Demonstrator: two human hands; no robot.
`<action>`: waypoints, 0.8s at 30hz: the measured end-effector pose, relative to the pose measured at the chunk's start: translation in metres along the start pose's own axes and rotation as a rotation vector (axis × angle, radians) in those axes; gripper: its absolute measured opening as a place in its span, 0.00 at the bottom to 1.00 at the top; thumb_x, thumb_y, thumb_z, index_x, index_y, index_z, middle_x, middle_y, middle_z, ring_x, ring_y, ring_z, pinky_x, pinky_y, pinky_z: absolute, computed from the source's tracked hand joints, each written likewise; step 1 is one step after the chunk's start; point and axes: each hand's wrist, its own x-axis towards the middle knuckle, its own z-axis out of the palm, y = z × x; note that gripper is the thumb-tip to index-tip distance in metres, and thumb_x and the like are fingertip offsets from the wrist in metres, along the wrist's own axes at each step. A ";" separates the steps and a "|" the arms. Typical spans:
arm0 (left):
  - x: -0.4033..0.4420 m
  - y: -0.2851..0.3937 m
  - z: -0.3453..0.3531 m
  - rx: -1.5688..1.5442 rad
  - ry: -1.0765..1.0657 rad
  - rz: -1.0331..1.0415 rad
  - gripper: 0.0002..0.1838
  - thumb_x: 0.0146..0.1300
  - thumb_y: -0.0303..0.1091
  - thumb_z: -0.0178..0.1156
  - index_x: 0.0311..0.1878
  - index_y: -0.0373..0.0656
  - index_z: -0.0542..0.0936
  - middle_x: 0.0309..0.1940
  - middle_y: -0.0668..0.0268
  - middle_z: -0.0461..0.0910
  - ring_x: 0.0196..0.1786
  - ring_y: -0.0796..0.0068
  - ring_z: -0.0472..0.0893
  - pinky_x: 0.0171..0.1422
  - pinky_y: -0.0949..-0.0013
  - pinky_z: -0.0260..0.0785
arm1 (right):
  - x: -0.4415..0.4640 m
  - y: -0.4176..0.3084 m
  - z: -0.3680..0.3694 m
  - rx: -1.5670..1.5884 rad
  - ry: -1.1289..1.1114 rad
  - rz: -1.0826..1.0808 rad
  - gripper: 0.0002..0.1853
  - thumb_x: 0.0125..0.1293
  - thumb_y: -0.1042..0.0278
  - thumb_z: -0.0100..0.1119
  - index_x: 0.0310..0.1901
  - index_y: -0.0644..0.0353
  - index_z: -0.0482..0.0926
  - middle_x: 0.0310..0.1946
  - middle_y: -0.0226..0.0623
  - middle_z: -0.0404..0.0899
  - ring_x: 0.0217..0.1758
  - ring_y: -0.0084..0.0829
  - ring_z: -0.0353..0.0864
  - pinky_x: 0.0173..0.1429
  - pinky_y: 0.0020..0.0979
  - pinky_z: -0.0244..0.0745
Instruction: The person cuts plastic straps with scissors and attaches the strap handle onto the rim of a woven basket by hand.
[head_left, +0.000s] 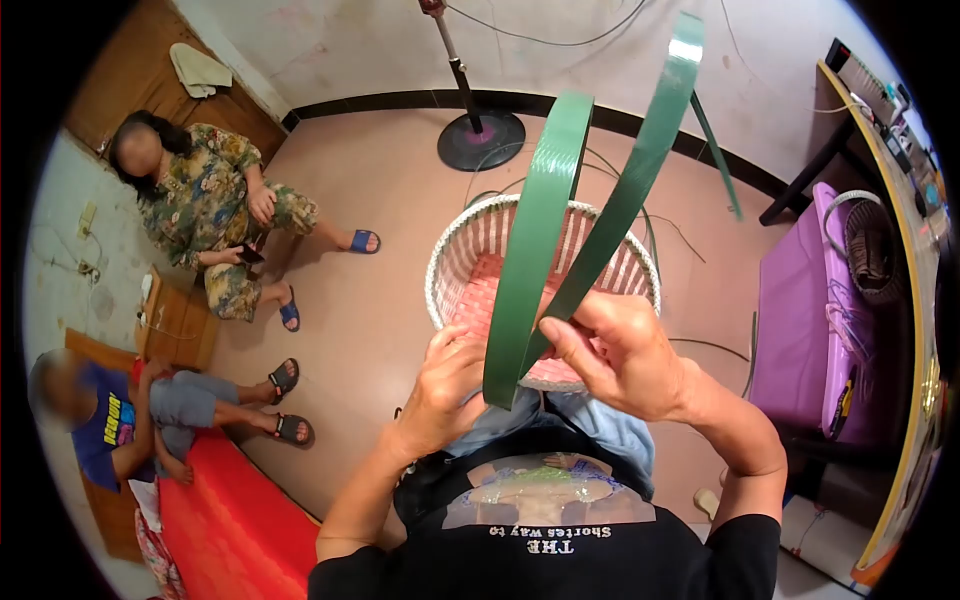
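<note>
A wide green plastic strap (pixel 532 240) arches up in loops in front of me, its bands rising well above the basket. My right hand (pixel 632 355) is closed, with thumb and fingers pinching one band of the strap. On the other side, my left hand (pixel 448 385) is curled at the lower end of the strap, some of its fingertips hidden behind the band. Below both hands stands a round woven basket (pixel 436 265) with a white braided rim, white-striped walls and a pink woven bottom, close against my knees.
A stand with a round black base (pixel 481 140) is beyond the basket. Thin strips (pixel 680 235) trail on the floor. To the right are a purple bin (pixel 790 310) and a cluttered desk (pixel 905 190). Two seated people (pixel 200 200) are on the left, beside a red bed cover (pixel 225 510).
</note>
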 end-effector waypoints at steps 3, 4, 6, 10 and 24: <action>0.003 0.000 0.003 0.006 0.050 0.020 0.16 0.46 0.24 0.71 0.40 0.42 0.81 0.38 0.67 0.81 0.44 0.65 0.81 0.63 0.57 0.62 | -0.001 0.006 0.001 -0.035 -0.035 -0.071 0.05 0.62 0.81 0.60 0.34 0.67 0.73 0.22 0.46 0.72 0.23 0.47 0.73 0.28 0.41 0.66; 0.005 0.000 0.005 -0.012 0.072 0.024 0.15 0.46 0.24 0.71 0.39 0.42 0.81 0.38 0.66 0.81 0.44 0.65 0.81 0.62 0.57 0.62 | -0.001 0.005 0.000 -0.047 -0.058 -0.064 0.06 0.61 0.81 0.60 0.32 0.67 0.71 0.22 0.46 0.72 0.24 0.48 0.73 0.28 0.41 0.66; 0.007 -0.001 0.008 -0.031 0.125 0.041 0.11 0.45 0.24 0.70 0.35 0.40 0.81 0.33 0.66 0.80 0.41 0.64 0.81 0.59 0.59 0.63 | -0.001 0.000 -0.002 -0.076 -0.103 -0.045 0.09 0.61 0.80 0.60 0.29 0.66 0.68 0.22 0.47 0.71 0.26 0.52 0.74 0.29 0.44 0.67; 0.001 -0.015 0.016 -0.016 0.175 0.096 0.09 0.47 0.26 0.70 0.33 0.42 0.81 0.31 0.67 0.81 0.38 0.63 0.81 0.58 0.57 0.64 | 0.002 -0.003 0.001 -0.059 -0.138 -0.167 0.17 0.60 0.84 0.59 0.52 0.67 0.75 0.26 0.44 0.75 0.23 0.45 0.76 0.27 0.37 0.70; 0.014 -0.037 -0.002 -0.178 -0.103 0.141 0.13 0.57 0.30 0.64 0.47 0.44 0.81 0.39 0.65 0.80 0.43 0.65 0.78 0.57 0.60 0.61 | 0.018 -0.017 0.000 -0.181 -0.362 -0.122 0.16 0.51 0.85 0.58 0.44 0.69 0.72 0.22 0.50 0.76 0.24 0.53 0.78 0.27 0.45 0.72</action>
